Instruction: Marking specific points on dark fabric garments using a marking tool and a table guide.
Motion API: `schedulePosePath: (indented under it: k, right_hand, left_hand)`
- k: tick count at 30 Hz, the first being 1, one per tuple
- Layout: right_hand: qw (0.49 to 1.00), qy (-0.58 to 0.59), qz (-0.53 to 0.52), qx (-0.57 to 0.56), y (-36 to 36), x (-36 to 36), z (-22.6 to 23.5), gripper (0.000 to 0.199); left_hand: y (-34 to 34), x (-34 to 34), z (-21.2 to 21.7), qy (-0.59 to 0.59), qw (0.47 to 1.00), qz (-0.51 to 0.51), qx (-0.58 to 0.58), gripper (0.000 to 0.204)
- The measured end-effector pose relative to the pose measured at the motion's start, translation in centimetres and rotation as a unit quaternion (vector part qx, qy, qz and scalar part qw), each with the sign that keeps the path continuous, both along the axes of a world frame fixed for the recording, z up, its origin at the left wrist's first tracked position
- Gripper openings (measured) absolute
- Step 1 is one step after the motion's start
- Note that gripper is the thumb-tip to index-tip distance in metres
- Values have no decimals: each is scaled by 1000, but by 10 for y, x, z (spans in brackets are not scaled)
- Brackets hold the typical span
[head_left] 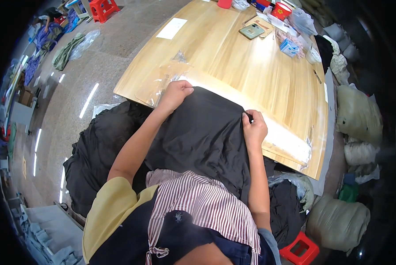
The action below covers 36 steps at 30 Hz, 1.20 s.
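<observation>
A piece of black cloth (202,128) is stretched between my two hands, over the near edge of the wooden table (233,66) and down toward my lap. My left hand (176,94) pinches its far left corner between thumb and fingers. At the far right corner, my right hand (254,127) grips the cloth the same way. The upper edge runs fairly straight from hand to hand, sloping down to the right. Soft folds cross the lower part. A striped apron (202,198) lies beneath its lower end.
A heap of black cloth (103,145) is at my left. On the table lie a white paper (172,28), a phone (251,31), a blue box (289,47) and a pen (317,76). Stuffed sacks (359,115) line the right side. A red stool (300,249) stands at lower right.
</observation>
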State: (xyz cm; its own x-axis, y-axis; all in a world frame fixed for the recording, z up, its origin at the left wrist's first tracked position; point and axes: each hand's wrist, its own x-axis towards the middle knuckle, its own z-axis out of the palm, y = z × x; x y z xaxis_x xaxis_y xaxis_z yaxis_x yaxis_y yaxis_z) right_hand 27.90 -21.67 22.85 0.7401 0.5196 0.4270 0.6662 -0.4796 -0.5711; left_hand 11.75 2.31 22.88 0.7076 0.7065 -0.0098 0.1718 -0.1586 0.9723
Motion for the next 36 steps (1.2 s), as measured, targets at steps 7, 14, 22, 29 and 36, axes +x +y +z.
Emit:
schedulePosePath:
  k: [7,14,22,29,36]
  right_hand:
    - [1000,17,-1,16,1,1,1,9]
    - [999,34,-3,30,-2,6,-10,13]
    - [999,17,2,32,-4,6,-9,15]
    - [975,177,18,135,-10,22,-6,12]
    - [981,186,63,-2,18,6,30,32]
  left_hand:
    - [15,15,-8,40,999,-19,-1,11]
    - [-32,12,20,72,847,94,518,19]
    - [-129,52,-9,-18,876,-208,435,37]
    - [-129,51,-9,-12,878,-218,425,37]
    - [-129,48,-10,35,882,-214,419,37]
